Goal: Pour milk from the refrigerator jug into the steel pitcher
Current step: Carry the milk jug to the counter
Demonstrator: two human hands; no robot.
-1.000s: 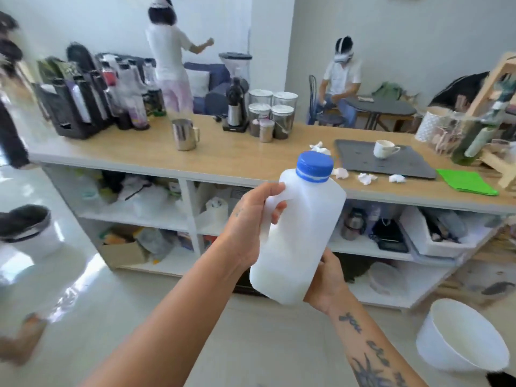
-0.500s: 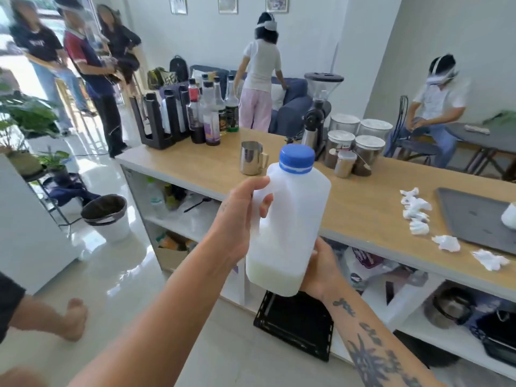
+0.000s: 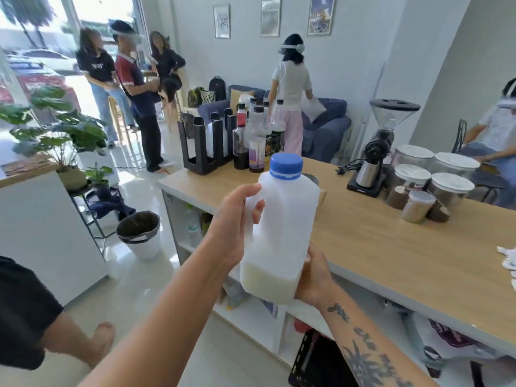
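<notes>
A white plastic milk jug with a blue screw cap is held upright in front of the wooden counter. Only its bottom part holds milk. My left hand grips the jug's handle side. My right hand cups its lower right corner. The cap is on. The steel pitcher stands on the counter right behind the jug, and only its rim shows past the jug's shoulder.
Syrup bottles and a black cup holder stand at the counter's left end. A coffee grinder and lidded jars stand to the right. A bin sits on the floor. Several people stand or sit behind.
My view has swung left and closer to the counter. The jug stays upright in both hands and now covers the steel pitcher, which stood in plain sight before.
</notes>
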